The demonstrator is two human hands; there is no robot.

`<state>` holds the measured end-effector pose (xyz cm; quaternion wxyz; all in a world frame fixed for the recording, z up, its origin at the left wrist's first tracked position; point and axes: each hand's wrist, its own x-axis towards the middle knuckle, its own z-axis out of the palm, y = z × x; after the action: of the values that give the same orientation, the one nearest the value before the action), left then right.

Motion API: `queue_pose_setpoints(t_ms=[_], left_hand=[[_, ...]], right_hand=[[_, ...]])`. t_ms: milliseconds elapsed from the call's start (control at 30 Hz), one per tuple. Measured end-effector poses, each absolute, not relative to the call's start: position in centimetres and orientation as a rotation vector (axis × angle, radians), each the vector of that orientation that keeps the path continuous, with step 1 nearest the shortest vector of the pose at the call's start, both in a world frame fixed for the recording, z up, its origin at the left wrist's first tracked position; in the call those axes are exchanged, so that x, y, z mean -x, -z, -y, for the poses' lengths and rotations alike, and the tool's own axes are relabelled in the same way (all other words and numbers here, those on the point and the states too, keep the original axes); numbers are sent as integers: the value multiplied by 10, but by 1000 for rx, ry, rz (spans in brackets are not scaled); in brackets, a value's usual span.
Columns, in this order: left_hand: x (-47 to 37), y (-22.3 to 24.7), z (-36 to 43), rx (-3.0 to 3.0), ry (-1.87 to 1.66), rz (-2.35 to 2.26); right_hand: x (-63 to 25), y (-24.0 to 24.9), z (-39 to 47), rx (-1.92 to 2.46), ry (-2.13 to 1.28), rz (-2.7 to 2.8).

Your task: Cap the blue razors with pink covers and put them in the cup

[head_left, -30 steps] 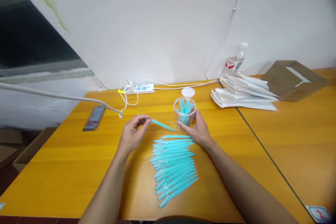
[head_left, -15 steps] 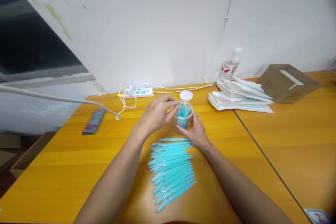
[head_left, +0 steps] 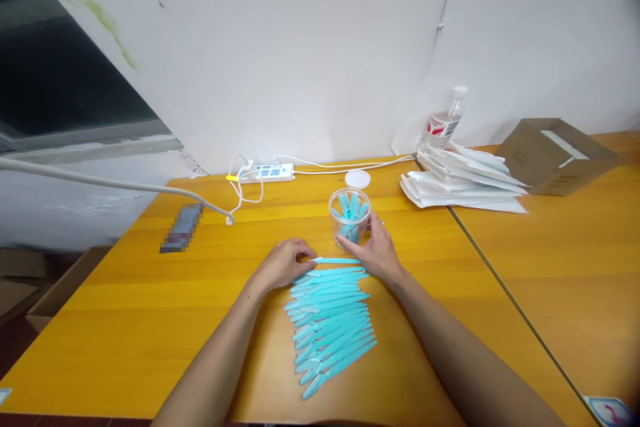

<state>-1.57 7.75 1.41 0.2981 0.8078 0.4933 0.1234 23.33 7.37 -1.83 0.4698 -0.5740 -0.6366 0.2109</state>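
Observation:
With its fingertips closed, my left hand (head_left: 285,263) pinches the left end of a turquoise eyebrow razor (head_left: 340,260), the farthest one of a row. The other turquoise eyebrow razors (head_left: 333,327) lie side by side on the table, nearer to me. My right hand (head_left: 377,250) is wrapped round the right side of a clear plastic jar (head_left: 339,230), which stands upright with its mouth uncovered. Several razors of the same colour lean inside it. Behind the jar, a round whitish lid (head_left: 358,178) lies flat.
A power strip (head_left: 273,173) with white cables runs along the wall. At left lies a pixelated dark object (head_left: 183,227). White padded envelopes (head_left: 460,190), a water bottle (head_left: 445,123) and an open cardboard box (head_left: 545,157) stand at right. A seam crosses the wooden table (head_left: 115,320).
My left hand has moved from the jar's mouth down and left to the farthest razor, closing on its end. My right hand stays on the jar.

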Motion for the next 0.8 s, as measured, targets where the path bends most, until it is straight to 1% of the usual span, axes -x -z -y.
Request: queue_pose_setpoints(t_ms=[67, 167, 233, 300, 367, 467, 533, 633, 733, 800], left_hand=[[13, -13, -76, -2143, -351, -1269], [21, -24, -71, -2051, -442, -1271], [29, -41, -66, -1962, -713, -1355], [31, -65, -61, -1908, -1101, -1445], [24, -92, -57, -1934, -1407, -1487], [2, -135, -59, -2183, -1569, -1490], [-13, -160, -65, -2413, -1457, -1441], [-32, -183, -81, -2706, -923, -1345], [-50, -180, -101, -2881, -310, -1328], [-62, -167, -113, -2959, -42, -1320]], right_hand=[[-233, 19, -74, 1407, -520, 1555], [-233, 18, -74, 1409, -528, 1552], [-233, 18, -74, 1407, -534, 1558], [-233, 18, -74, 1407, -530, 1562], [-233, 18, -74, 1407, -524, 1562], [-233, 18, -74, 1406, -526, 1566], [-233, 18, -74, 1400, -523, 1569], [-233, 18, -74, 1380, -522, 1577], [-233, 18, -74, 1370, -529, 1582], [-233, 17, -74, 1365, -542, 1586]])
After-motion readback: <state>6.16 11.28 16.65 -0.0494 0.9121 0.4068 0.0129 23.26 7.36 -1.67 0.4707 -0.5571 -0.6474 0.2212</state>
